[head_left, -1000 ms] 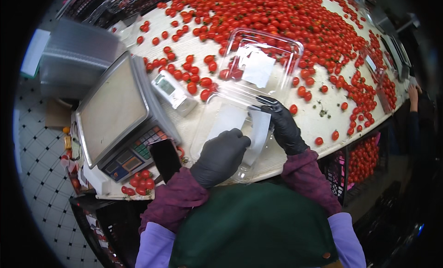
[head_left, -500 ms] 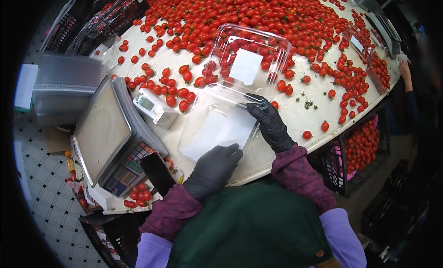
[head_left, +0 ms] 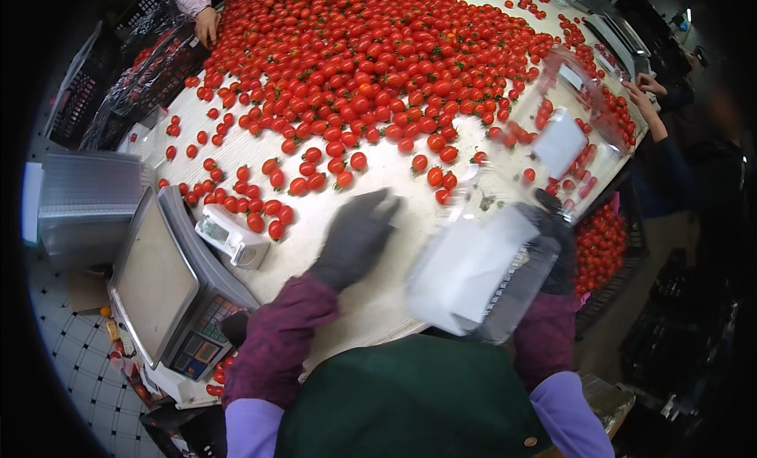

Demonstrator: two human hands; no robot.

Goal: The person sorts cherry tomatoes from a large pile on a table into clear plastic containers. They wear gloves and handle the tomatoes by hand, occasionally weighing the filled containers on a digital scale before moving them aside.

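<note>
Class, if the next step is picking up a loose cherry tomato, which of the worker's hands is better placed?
Probably the left hand: it looks empty, with loose cherry tomatoes close by, while the right hand holds the open clear clamshell.

A: Item?
B: Clear plastic clamshell [head_left: 522, 299], spread open, outline smeared by blur.
A: Pose?
B: Tilted, held at its right side. Nearer half sits low, close to the body; farther half reaches up and rightward, red tomatoes [head_left: 546, 111] showing through it.
A: Paper?
B: Large white sheet [head_left: 479, 261] across the nearer half; smaller white slip [head_left: 558, 143] on the farther.
</note>
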